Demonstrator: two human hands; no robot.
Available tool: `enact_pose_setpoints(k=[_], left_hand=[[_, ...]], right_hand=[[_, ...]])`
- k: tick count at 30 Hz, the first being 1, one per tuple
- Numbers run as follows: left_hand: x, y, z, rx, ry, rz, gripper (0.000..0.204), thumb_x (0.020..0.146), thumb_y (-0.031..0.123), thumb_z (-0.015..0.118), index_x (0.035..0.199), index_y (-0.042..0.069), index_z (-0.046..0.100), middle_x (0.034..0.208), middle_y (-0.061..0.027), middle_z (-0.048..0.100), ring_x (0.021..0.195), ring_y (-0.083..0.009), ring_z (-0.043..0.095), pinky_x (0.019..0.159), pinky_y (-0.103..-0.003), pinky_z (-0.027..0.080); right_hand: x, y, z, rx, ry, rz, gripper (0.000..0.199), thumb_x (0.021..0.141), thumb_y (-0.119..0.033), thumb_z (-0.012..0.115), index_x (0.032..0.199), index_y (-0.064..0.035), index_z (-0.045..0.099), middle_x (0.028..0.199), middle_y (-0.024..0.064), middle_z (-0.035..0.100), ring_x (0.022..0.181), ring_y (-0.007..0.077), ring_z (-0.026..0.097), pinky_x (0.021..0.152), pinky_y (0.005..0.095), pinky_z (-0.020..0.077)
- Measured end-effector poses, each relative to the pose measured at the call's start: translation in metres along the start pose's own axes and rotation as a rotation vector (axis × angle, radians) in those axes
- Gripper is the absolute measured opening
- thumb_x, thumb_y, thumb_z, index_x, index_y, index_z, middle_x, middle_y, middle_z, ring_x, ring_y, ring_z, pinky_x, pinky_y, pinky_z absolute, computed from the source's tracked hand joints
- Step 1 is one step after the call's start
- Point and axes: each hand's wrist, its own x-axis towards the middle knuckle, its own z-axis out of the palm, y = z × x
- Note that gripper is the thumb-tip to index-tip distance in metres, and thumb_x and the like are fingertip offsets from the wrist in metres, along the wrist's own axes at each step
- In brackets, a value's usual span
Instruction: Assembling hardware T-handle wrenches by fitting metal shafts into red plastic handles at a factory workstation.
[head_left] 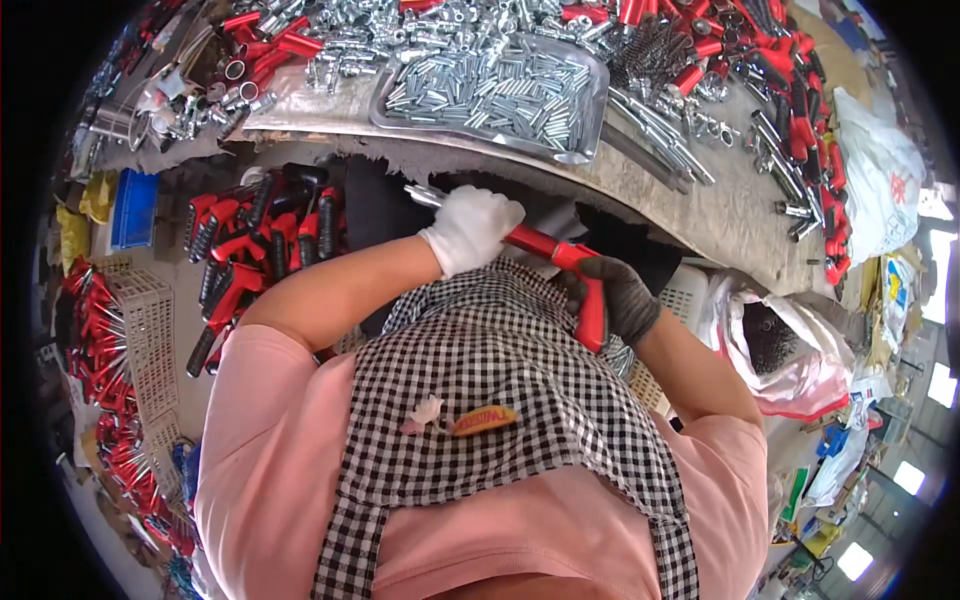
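Observation:
A red pistol-handled hand tool (535,242) lies slantwise across my lap, in front of the checked apron. My left hand (472,228), in a white glove, is closed round its barrel. A bare metal end (424,196) sticks out beyond that glove. In a dark grey glove, my right hand (626,300) is closed on the tool at its red handle (592,315), partly covering it. Above my hands, a metal tray (380,108) full of short steel pins rests on the workbench (690,225).
Piled on the bench are metal fittings (440,35), red tubes (300,42), springs (655,60) and steel rods (665,140). Red-and-black tools (265,225) are heaped left of me, beside a plastic crate (150,330) and a blue bin (133,210). An open sack (790,350) stands at right.

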Motion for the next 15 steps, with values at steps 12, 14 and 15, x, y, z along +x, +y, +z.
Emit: enact_pose_setpoints(k=[12,14,15], left_hand=[[-0.014,-0.012,0.004,-0.032,-0.001,-0.011,0.019,0.071,0.022,0.072,0.076,0.006,0.064,0.066,-0.0157,0.064,0.063,-0.0359,0.064,0.062,-0.046,0.05],[-0.006,-0.004,-0.006,0.105,-0.052,-0.074,0.015,0.071,0.019,0.069,0.075,0.006,0.064,0.068,-0.0165,0.065,0.068,-0.0376,0.065,0.064,-0.049,0.05],[-0.005,-0.003,-0.007,0.106,-0.19,-0.125,0.012,0.071,0.017,0.068,0.074,0.006,0.064,0.067,-0.0164,0.065,0.066,-0.0368,0.065,0.063,-0.048,0.051]], right_hand=[[-0.003,-0.006,0.007,-1.734,-0.065,-0.779,0.046,0.077,-0.019,0.068,0.122,-0.0108,0.061,0.085,0.0099,0.064,0.073,0.027,0.064,0.07,0.0375,0.0535],[-0.005,0.001,0.009,-1.47,0.002,-0.642,0.042,0.08,-0.018,0.067,0.121,-0.0077,0.06,0.087,0.0083,0.065,0.074,0.0237,0.064,0.07,0.0362,0.0543],[-0.006,0.004,0.01,-1.336,0.034,-0.574,0.041,0.082,-0.017,0.066,0.121,-0.0062,0.06,0.088,0.0075,0.065,0.074,0.0221,0.064,0.071,0.0356,0.0547]])
